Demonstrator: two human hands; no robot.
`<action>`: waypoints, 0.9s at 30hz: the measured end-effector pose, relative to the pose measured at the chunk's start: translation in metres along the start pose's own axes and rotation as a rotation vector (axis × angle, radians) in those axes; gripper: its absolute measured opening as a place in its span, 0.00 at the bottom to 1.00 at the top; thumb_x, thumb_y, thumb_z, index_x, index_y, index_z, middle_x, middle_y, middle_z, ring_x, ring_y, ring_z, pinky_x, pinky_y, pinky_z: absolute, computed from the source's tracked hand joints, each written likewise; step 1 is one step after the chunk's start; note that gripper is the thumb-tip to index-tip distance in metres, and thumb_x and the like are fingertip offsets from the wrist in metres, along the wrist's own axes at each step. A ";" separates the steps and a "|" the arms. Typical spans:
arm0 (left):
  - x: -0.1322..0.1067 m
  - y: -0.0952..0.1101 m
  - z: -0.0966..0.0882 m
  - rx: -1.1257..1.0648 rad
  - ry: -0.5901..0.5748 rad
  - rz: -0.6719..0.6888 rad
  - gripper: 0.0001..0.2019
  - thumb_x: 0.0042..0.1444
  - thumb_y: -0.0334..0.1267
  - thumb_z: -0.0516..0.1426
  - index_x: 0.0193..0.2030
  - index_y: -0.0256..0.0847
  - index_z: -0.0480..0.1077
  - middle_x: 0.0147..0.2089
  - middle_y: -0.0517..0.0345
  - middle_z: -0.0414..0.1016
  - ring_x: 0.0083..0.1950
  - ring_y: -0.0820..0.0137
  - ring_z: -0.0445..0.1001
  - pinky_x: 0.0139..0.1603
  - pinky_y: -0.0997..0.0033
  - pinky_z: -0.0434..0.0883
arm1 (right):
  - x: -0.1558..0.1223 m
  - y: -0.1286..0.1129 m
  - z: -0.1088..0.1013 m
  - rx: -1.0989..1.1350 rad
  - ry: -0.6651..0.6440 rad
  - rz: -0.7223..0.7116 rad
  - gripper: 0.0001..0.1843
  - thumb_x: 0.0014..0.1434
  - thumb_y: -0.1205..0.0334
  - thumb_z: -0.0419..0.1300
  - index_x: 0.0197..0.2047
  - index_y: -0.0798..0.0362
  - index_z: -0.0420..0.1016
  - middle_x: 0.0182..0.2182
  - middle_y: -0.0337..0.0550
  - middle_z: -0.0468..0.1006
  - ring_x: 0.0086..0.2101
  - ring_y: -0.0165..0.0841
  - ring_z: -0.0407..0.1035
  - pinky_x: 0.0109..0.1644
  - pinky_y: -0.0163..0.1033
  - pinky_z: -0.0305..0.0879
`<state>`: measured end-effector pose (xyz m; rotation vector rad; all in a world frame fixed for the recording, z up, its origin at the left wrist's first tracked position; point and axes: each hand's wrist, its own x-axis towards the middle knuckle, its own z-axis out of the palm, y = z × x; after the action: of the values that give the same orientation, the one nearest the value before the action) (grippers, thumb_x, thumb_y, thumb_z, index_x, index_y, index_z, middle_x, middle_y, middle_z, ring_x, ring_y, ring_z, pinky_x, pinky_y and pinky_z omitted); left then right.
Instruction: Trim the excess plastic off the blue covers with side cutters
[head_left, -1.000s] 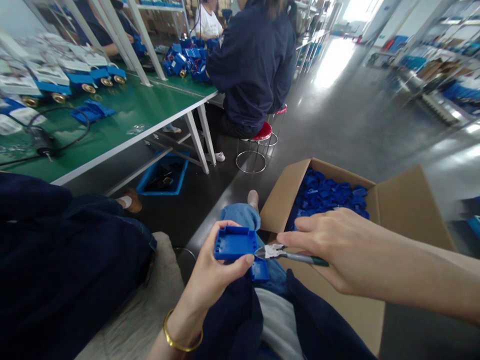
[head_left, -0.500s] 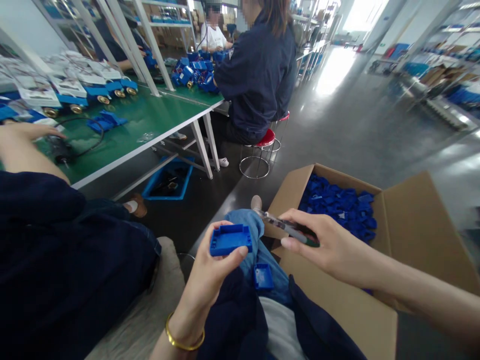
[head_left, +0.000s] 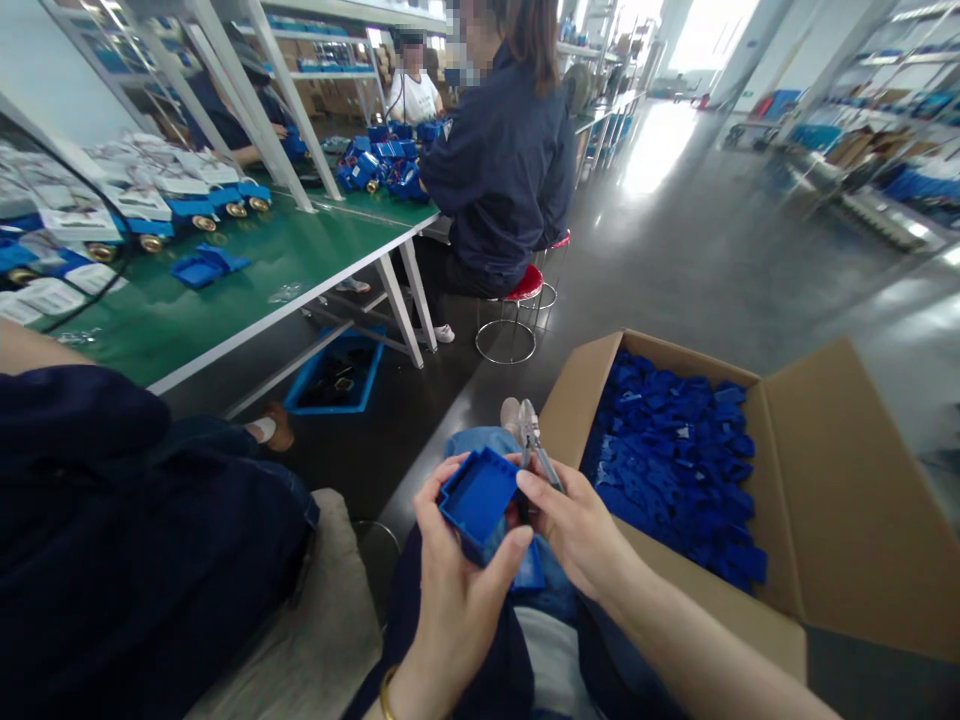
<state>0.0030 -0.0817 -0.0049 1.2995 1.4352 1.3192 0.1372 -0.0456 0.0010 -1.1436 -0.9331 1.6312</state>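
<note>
A shallow blue plastic tray-like part sits tilted in my left hand, which is closed around its edges. My right hand grips a pair of cutting pliers with grey handles, jaws pointing up and away. Its fingers also meet the right edge of the blue part. Below, a second blue part lies on my lap, partly hidden by my hands.
To the right stands an open cardboard box holding many blue parts. A green workbench carries blue-and-white assemblies. A co-worker sits ahead on a red stool; another sits close on my left. A blue bin is under the bench.
My right hand has moved left with the pliers, now upright, and meets the blue part. The part has turned and tilted. The neighbour's hand and black tool have left view.
</note>
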 end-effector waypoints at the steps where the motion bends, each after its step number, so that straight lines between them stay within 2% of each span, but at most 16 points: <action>1: -0.002 0.000 -0.002 -0.031 -0.039 0.039 0.29 0.60 0.47 0.62 0.63 0.46 0.55 0.68 0.44 0.60 0.69 0.55 0.64 0.68 0.50 0.62 | 0.001 -0.005 -0.005 -0.020 -0.016 -0.007 0.23 0.57 0.42 0.64 0.46 0.53 0.74 0.29 0.37 0.74 0.28 0.32 0.69 0.34 0.39 0.69; 3: 0.003 0.004 -0.012 -0.077 -0.132 0.038 0.21 0.65 0.50 0.56 0.60 0.45 0.59 0.68 0.44 0.63 0.69 0.56 0.64 0.68 0.52 0.63 | 0.002 -0.018 -0.018 -0.077 -0.065 -0.010 0.20 0.56 0.46 0.67 0.43 0.54 0.77 0.25 0.37 0.74 0.26 0.31 0.68 0.32 0.38 0.67; 5: 0.018 0.010 -0.022 -0.093 -0.280 -0.105 0.16 0.66 0.52 0.53 0.52 0.44 0.67 0.59 0.47 0.73 0.60 0.58 0.72 0.61 0.57 0.69 | 0.001 -0.031 -0.027 -0.177 -0.135 -0.010 0.15 0.55 0.52 0.68 0.40 0.55 0.78 0.25 0.36 0.74 0.25 0.30 0.67 0.31 0.37 0.66; 6: 0.026 0.013 -0.026 -0.091 -0.399 -0.204 0.15 0.65 0.52 0.55 0.49 0.43 0.69 0.53 0.49 0.77 0.54 0.59 0.76 0.56 0.59 0.72 | -0.001 -0.037 -0.029 -0.252 -0.183 -0.020 0.13 0.55 0.55 0.68 0.40 0.55 0.79 0.25 0.36 0.75 0.25 0.30 0.67 0.32 0.37 0.66; 8: 0.039 0.015 -0.027 -0.126 -0.575 -0.295 0.14 0.61 0.48 0.61 0.47 0.43 0.74 0.46 0.53 0.80 0.49 0.61 0.78 0.51 0.62 0.74 | -0.002 -0.042 -0.030 -0.404 -0.275 -0.069 0.09 0.57 0.59 0.64 0.40 0.54 0.78 0.28 0.35 0.75 0.27 0.30 0.68 0.34 0.37 0.67; 10: 0.044 0.014 -0.020 -0.187 -0.659 -0.309 0.12 0.56 0.43 0.65 0.46 0.45 0.78 0.45 0.55 0.82 0.48 0.61 0.79 0.52 0.63 0.75 | -0.003 -0.042 -0.028 -0.516 -0.327 -0.120 0.08 0.59 0.62 0.60 0.40 0.54 0.77 0.29 0.36 0.75 0.31 0.32 0.70 0.38 0.38 0.69; 12: 0.043 0.009 -0.009 -0.214 -0.651 -0.332 0.11 0.54 0.43 0.65 0.44 0.45 0.81 0.43 0.55 0.83 0.46 0.61 0.79 0.51 0.63 0.76 | -0.003 -0.038 -0.027 -0.565 -0.301 -0.148 0.08 0.61 0.63 0.58 0.41 0.54 0.77 0.31 0.38 0.77 0.35 0.34 0.73 0.42 0.39 0.70; 15: 0.036 0.002 0.004 -0.159 -0.511 -0.368 0.13 0.58 0.45 0.62 0.45 0.43 0.82 0.41 0.53 0.85 0.44 0.59 0.80 0.47 0.61 0.77 | -0.005 -0.034 -0.035 -0.692 -0.133 -0.219 0.15 0.63 0.58 0.59 0.51 0.53 0.76 0.41 0.43 0.80 0.40 0.36 0.74 0.46 0.42 0.70; 17: 0.034 -0.001 0.008 -0.087 -0.400 -0.334 0.15 0.60 0.44 0.60 0.49 0.42 0.82 0.45 0.52 0.85 0.47 0.57 0.80 0.49 0.61 0.76 | -0.011 -0.034 -0.044 -0.866 0.004 -0.277 0.21 0.65 0.56 0.58 0.60 0.52 0.72 0.45 0.46 0.79 0.41 0.38 0.73 0.47 0.45 0.71; 19: 0.033 0.000 0.008 -0.004 -0.328 -0.276 0.15 0.60 0.41 0.60 0.52 0.43 0.81 0.49 0.53 0.85 0.49 0.58 0.80 0.52 0.61 0.74 | -0.022 -0.034 -0.051 -1.075 0.072 -0.314 0.23 0.66 0.59 0.56 0.64 0.50 0.70 0.45 0.48 0.77 0.42 0.40 0.72 0.48 0.48 0.71; 22: 0.033 0.002 0.008 0.109 -0.284 -0.205 0.13 0.61 0.38 0.58 0.50 0.45 0.81 0.48 0.57 0.85 0.49 0.60 0.81 0.52 0.63 0.72 | -0.038 -0.035 -0.055 -1.305 0.046 -0.336 0.22 0.66 0.63 0.54 0.63 0.47 0.71 0.41 0.48 0.76 0.42 0.42 0.72 0.47 0.50 0.71; 27: 0.032 0.006 0.012 0.248 -0.265 -0.136 0.10 0.62 0.37 0.56 0.43 0.45 0.80 0.42 0.59 0.85 0.46 0.61 0.81 0.47 0.67 0.71 | -0.049 -0.032 -0.051 -1.468 0.020 -0.394 0.24 0.64 0.68 0.55 0.62 0.48 0.73 0.40 0.49 0.75 0.40 0.44 0.71 0.42 0.51 0.72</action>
<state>0.0098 -0.0487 0.0017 1.4475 1.5005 0.8643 0.2012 -0.0788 0.0288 -1.6628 -2.2859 0.4105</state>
